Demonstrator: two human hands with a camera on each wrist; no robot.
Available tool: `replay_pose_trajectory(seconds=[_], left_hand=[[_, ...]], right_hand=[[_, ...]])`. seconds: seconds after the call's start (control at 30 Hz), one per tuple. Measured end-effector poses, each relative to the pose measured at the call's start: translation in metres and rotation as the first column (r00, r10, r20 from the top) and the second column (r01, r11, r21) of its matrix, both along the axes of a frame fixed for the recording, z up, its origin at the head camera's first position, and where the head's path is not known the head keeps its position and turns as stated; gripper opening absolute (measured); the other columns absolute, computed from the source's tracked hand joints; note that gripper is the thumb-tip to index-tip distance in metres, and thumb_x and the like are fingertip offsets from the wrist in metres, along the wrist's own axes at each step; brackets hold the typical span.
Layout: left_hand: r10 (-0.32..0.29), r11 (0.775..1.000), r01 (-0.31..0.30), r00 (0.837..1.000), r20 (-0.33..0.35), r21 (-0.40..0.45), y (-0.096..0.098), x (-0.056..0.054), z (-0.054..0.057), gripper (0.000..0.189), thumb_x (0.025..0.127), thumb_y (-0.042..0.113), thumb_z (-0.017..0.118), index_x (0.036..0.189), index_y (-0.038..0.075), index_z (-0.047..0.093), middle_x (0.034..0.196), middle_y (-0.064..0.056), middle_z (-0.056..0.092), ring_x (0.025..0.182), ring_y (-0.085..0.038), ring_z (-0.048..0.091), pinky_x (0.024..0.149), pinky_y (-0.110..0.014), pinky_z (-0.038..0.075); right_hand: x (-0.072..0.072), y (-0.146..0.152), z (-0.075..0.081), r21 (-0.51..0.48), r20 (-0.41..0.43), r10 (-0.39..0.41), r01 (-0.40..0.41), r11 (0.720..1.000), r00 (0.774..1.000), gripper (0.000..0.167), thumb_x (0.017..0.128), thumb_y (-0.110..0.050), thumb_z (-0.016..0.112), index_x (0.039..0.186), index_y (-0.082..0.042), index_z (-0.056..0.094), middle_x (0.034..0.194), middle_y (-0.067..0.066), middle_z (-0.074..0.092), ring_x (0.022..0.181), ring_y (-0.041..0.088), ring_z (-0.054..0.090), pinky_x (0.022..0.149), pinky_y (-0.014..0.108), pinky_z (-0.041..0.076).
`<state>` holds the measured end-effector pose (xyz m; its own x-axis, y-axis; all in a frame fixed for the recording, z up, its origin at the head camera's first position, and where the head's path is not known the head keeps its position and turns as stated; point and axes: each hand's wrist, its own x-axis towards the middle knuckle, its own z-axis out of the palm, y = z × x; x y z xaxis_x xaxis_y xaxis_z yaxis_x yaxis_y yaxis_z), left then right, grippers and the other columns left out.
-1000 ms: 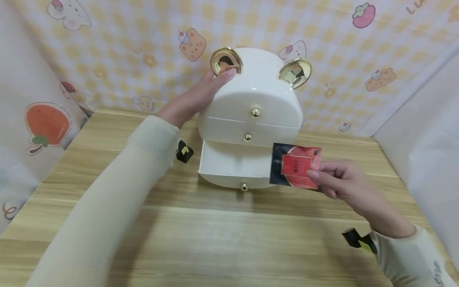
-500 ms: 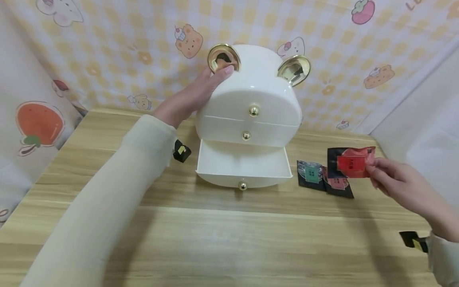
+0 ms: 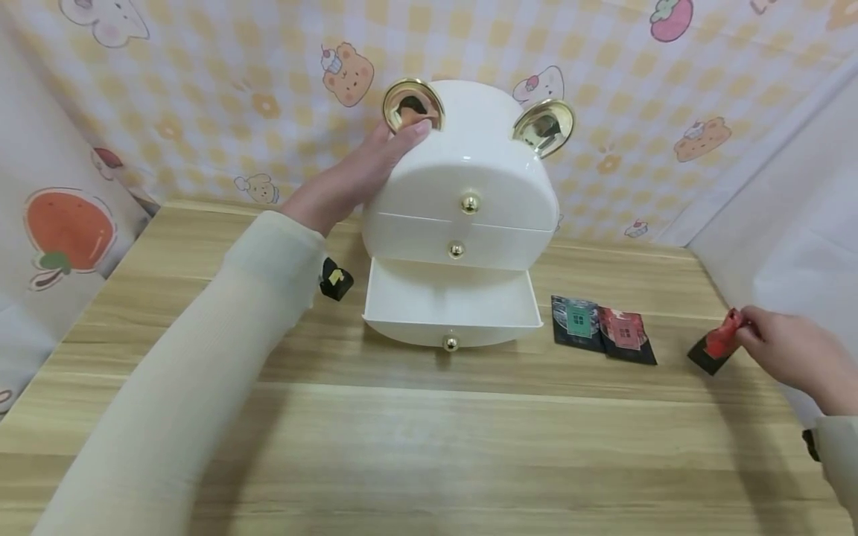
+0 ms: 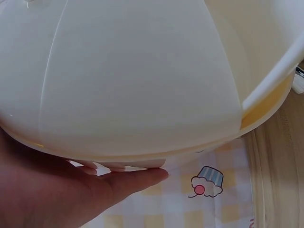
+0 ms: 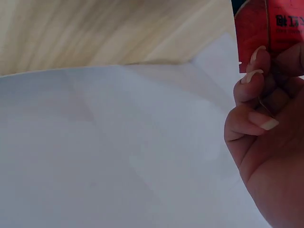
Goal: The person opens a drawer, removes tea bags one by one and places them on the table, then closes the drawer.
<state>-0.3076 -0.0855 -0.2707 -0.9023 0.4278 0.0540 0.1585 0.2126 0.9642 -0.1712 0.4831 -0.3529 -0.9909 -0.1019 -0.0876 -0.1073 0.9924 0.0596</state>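
A white drawer box with gold ears and round gold knobs stands by the back wall. Its bottom drawer is pulled out, and nothing shows inside. My left hand grips the box's upper left side, thumb by the gold ear, with the other fingers mostly hidden behind; the left wrist view shows this hand against the white shell. Far to the right, my right hand pinches a red and black sachet by its red end, above the table. Red print on the sachet faces the right wrist camera.
Right of the drawer, a green-labelled black sachet and a pink-labelled one lie side by side on the wooden table. A patterned cloth hangs behind, and a white side wall borders the table near my right hand.
My right hand has carried the red sachet from in front of the drawer to the table's right side, lowering and turning it. The two lying sachets have come into view. My left hand stays put.
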Motion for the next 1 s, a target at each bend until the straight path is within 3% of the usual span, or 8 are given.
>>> replay_pose_trajectory(seconds=[0.23,0.43,0.73,0.87,1.0], left_hand=[[0.026,1.0,-0.027,1.0,0.008,0.006,-0.006,0.0,0.0,0.04,0.107,0.051,0.037,0.138,0.029,0.046,0.094,0.0,0.069,0.075,-0.014,0.071,0.069,-0.03,0.06],[0.012,1.0,-0.012,1.0,0.0,-0.002,-0.006,-0.001,0.0,0.039,0.106,0.054,0.037,0.128,0.027,0.055,0.088,0.0,0.071,0.072,-0.015,0.07,0.066,-0.032,0.06],[0.0,1.0,0.0,1.0,0.012,-0.005,-0.002,0.001,-0.002,0.04,0.106,0.055,0.038,0.131,0.028,0.053,0.093,-0.002,0.071,0.075,-0.016,0.07,0.069,-0.032,0.06],[-0.025,1.0,0.025,1.0,0.003,-0.001,-0.001,0.0,-0.003,0.041,0.106,0.055,0.037,0.125,0.025,0.058,0.089,-0.004,0.072,0.072,-0.017,0.071,0.066,-0.034,0.06],[-0.023,1.0,0.023,1.0,0.0,0.005,-0.001,-0.002,-0.003,0.039,0.106,0.054,0.037,0.128,0.027,0.056,0.09,-0.003,0.072,0.073,-0.016,0.071,0.067,-0.033,0.06]], right_hand=[[-0.02,0.009,-0.01,0.024,0.106,0.025,-0.028,0.999,0.994,0.015,0.101,-0.008,0.048,0.094,0.001,0.058,0.071,0.007,0.062,0.061,0.021,0.051,0.055,0.036,0.04],[-0.03,0.006,-0.016,0.058,0.144,0.025,-0.033,0.998,0.989,0.016,0.099,-0.012,0.048,0.084,-0.011,0.055,0.07,0.001,0.056,0.065,0.02,0.049,0.056,0.036,0.039],[-0.033,-0.003,-0.036,0.086,0.159,0.045,-0.06,0.994,0.986,0.013,0.097,-0.015,0.048,0.087,-0.012,0.056,0.067,-0.002,0.049,0.063,0.018,0.046,0.056,0.035,0.037],[-0.032,-0.01,-0.041,0.095,0.149,0.0,-0.015,0.995,0.989,0.015,0.097,-0.015,0.047,0.084,-0.01,0.054,0.067,0.003,0.052,0.063,0.022,0.048,0.055,0.04,0.041],[-0.031,-0.018,-0.04,0.101,0.14,-0.049,0.035,0.994,0.989,0.014,0.098,-0.015,0.045,0.09,-0.005,0.05,0.069,0.01,0.054,0.063,0.028,0.051,0.052,0.046,0.044]])
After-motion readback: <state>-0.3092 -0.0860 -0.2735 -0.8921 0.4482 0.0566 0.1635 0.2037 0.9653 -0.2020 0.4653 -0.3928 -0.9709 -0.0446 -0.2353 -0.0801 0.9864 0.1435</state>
